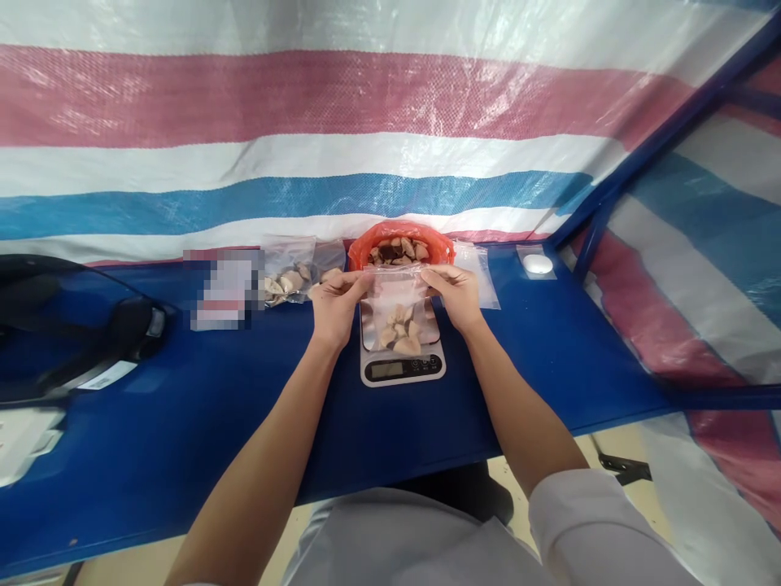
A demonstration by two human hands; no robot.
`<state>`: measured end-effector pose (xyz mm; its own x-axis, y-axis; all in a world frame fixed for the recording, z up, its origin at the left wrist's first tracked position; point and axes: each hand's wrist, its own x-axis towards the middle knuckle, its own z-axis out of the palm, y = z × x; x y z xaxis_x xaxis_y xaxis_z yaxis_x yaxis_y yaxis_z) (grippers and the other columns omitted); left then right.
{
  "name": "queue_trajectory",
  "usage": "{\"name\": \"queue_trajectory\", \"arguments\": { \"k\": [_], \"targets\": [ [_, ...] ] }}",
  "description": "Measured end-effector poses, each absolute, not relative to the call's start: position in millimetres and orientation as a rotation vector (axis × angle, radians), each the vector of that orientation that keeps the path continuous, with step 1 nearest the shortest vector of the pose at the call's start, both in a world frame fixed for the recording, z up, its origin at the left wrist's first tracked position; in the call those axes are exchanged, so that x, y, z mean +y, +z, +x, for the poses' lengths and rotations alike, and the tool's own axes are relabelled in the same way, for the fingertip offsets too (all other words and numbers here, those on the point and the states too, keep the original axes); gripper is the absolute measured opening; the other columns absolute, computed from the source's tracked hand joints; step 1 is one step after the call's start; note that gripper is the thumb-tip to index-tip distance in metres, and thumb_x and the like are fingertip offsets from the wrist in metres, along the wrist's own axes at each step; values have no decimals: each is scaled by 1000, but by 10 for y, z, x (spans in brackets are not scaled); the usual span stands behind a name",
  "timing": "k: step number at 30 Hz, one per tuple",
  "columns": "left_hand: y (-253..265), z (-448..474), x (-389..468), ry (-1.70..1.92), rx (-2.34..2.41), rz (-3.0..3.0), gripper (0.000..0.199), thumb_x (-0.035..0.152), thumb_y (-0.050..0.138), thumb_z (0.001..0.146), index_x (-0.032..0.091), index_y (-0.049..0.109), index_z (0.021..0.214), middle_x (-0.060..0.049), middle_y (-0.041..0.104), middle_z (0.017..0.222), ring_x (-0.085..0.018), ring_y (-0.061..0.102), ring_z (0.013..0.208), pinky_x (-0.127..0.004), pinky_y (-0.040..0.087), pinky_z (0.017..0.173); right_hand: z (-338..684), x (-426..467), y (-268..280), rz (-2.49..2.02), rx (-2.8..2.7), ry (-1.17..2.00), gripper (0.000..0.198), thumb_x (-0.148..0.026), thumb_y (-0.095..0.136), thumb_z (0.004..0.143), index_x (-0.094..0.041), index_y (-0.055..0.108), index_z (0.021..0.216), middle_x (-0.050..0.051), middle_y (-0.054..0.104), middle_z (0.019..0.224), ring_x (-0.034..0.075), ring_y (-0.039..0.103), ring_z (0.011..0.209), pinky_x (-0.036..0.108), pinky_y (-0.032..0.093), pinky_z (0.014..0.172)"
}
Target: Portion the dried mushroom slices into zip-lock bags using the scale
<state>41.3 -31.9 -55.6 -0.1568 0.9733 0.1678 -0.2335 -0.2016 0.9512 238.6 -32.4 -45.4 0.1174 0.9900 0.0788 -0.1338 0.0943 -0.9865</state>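
Note:
My left hand [337,305] and my right hand [456,295] pinch the two top corners of a clear zip bag [398,297]. Pale, brown-edged chunks [401,332] that look like dried slices lie in the bottom of this bag. It hangs over a white kitchen scale [403,378] with a shiny metal top, and I cannot tell whether it touches the scale. Right behind the bag stands a red plastic bag [361,248], open at the top, with more of the same chunks inside.
Filled zip bags [291,281] lie left of my hands on the blue table [244,439]. Flat clear bags [482,273] are at the right, and a white round object [538,264] sits farther right. A black strap-like item [134,330] is at the left. Striped sheeting [342,98] hangs behind.

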Motion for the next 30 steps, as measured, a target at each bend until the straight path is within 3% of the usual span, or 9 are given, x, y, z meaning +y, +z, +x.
{"name": "queue_trajectory", "arguments": {
  "k": [10, 18, 30],
  "targets": [
    [-446, 459, -403, 1681, 1089, 1243, 16, 35, 82, 71, 20, 78, 68, -2, 72, 65, -17, 66, 67, -29, 55, 69, 2321, -327, -458, -1049, -1095, 1130, 36, -55, 85, 62, -22, 78, 77, 1, 76, 74, 16, 69, 66, 29, 58, 59],
    [-472, 463, -409, 1534, 1093, 1156, 23, 40, 85, 67, 18, 79, 71, -3, 74, 67, -15, 65, 61, -28, 54, 64, 2305, -351, -465, -1039, -1105, 1156, 30, -49, 86, 64, -21, 80, 74, 0, 75, 69, 15, 66, 59, 30, 60, 61],
    [-469, 481, -428, 1617, 1136, 1205, 17, 36, 84, 66, 20, 77, 64, -2, 74, 65, -16, 66, 62, -28, 56, 65, 2272, -382, -493, -1058, -1162, 1139, 30, -49, 83, 69, -22, 78, 80, 2, 76, 74, 17, 67, 60, 29, 57, 55]
  ]
}}
